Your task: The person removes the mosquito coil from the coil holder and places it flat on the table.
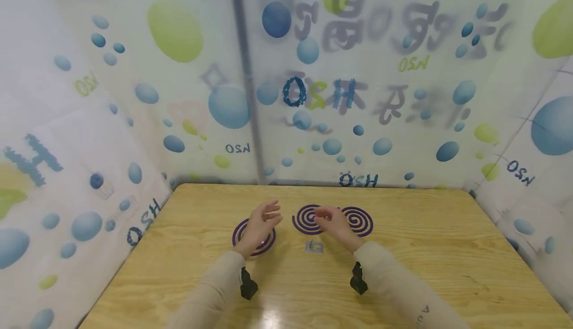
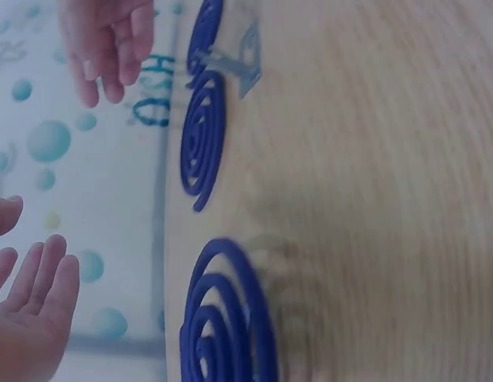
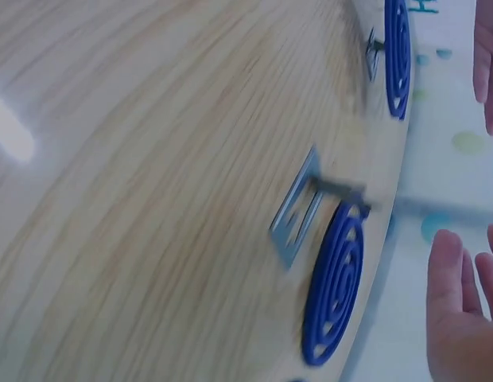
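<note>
Both hands hover empty, fingers loose. L hand (image 1: pixel 259 224) sits over the left coil (image 1: pixel 253 235); R hand (image 1: pixel 333 224) over the mid coil (image 1: pixel 309 219), stand (image 1: pixel 315 246) just below it on the worktop (image 1: pixel 425 259), nearer R.

Wooden table (image 1: pixel 425 269), light grain, with a bright glare patch at the near edge, centre. A printed backdrop (image 1: pixel 179 95) wraps the far side plus left and right: white sheet with blue bubbles, green blobs, and mirrored "H2O" lettering in blue, green and grey. A dark vertical pole (image 1: pixel 245 70) runs behind the sheet, left of centre, down to the table's far edge; a seam shows on the right panel (image 1: pixel 528 120), far right.
</note>
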### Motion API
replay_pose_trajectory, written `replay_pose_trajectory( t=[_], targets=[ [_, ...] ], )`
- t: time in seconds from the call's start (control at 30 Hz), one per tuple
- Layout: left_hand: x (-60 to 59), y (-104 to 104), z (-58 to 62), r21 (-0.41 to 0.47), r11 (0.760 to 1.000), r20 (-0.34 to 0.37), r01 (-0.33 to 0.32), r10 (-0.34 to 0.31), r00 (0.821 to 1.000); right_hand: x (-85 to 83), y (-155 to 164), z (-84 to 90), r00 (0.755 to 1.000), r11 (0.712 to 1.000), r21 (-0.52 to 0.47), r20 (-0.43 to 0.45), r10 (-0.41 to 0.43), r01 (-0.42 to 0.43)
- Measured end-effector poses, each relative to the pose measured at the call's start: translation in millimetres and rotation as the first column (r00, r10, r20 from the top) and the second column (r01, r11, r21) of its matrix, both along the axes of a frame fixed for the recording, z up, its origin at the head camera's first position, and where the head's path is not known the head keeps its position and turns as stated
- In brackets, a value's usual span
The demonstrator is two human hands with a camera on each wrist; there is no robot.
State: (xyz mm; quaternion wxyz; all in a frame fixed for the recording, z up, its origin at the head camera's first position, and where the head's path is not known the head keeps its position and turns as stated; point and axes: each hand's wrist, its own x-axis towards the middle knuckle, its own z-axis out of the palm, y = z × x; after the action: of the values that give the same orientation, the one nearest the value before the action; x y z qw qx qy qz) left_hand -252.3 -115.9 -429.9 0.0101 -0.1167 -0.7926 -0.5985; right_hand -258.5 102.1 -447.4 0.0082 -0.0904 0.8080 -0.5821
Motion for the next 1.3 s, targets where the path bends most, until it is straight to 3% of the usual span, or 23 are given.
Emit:
replay_pose_trajectory(
  t=[0.17,0.33,0.47,0.63,0.83,1.13,1.3],
  targets=[
    [-5.2,-22.1,9.0,0.032,0.995,-0.048,-0.092,0.094,0.994,-0.5,-27.6,4.8,0.998,0.998,0.053,-0.039,0.046,-0.043],
    [-5.5,-42.9,6.1,0.059,0.977,0.015,-0.205,0.204,0.979,-5.7,-48.8,5.5,0.997,0.996,0.037,-0.013,0.077,-0.076],
    [-4.8,-61.5,-6.5,0.068,0.95,0.069,-0.304,0.299,0.952,-8.9,-62.6,1.1,0.99,0.99,-0.039,0.033,0.134,-0.132],
    [-1.8,-78.6,-28.3,0.007,0.923,0.105,-0.385,0.382,0.918,-6.7,-74.9,-16.6,0.986,0.987,-0.016,0.035,0.161,-0.16],
    [4.3,-83.0,-43.9,0.007,0.92,0.171,-0.393,0.386,0.906,-4.9,-81.6,-34.2,0.989,0.988,0.051,0.058,0.139,-0.142],
    [9.8,-83.0,-47.2,-0.003,0.919,0.213,-0.395,0.386,0.898,-4.4,-91.8,-37.2,0.976,0.987,-0.103,0.164,0.142,-0.126],
    [9.8,-81.6,-50.8,0.009,0.922,0.214,-0.387,0.376,0.901,-4.4,-96.1,-35.9,0.97,0.986,-0.126,0.202,0.132,-0.108]
  ],
)
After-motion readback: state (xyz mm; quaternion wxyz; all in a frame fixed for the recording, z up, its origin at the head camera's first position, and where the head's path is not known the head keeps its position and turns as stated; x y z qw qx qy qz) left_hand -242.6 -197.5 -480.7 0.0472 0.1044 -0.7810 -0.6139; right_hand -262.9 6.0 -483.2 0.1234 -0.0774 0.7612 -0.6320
